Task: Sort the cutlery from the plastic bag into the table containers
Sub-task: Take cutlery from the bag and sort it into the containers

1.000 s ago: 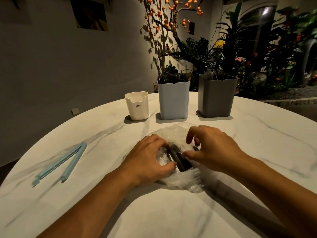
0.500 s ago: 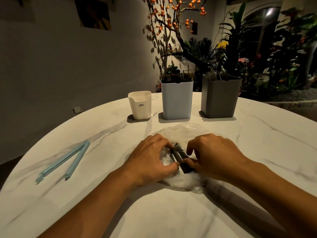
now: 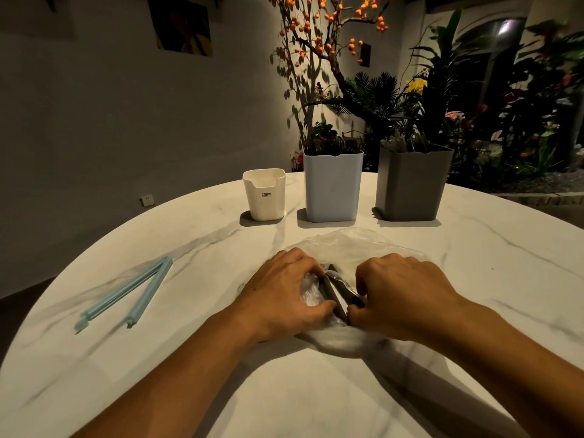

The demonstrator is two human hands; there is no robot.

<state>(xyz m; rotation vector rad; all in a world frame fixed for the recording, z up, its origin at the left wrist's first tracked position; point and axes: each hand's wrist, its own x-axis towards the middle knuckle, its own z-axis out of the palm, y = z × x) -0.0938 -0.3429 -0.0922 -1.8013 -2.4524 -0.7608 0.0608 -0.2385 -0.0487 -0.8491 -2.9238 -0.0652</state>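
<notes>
On the round white marble table (image 3: 316, 390), a crumpled clear plastic bag (image 3: 344, 245) lay near the middle, well in from every edge. The left hand (image 3: 281, 295) had its fingers curled over the bag's left side, thumb pressed to the plastic. The right hand (image 3: 401, 292) had its fingers curled down on the dark grey cutlery handles (image 3: 336, 290) that showed between the two hands at the bag's mouth, pinching them with the thumb. Beyond the bag, close to the far rim, stood three containers in a row with gaps between them: a small cream plastic cup (image 3: 264, 196), a tall pale blue plastic bin (image 3: 331, 188) and a tall grey plastic bin (image 3: 410, 184), the two tall ones already holding cutlery. A bare strip of tabletop separated bag and row. A light blue hinged bag clip (image 3: 126, 295) lay open, well apart to the left, near the table's left edge.
</notes>
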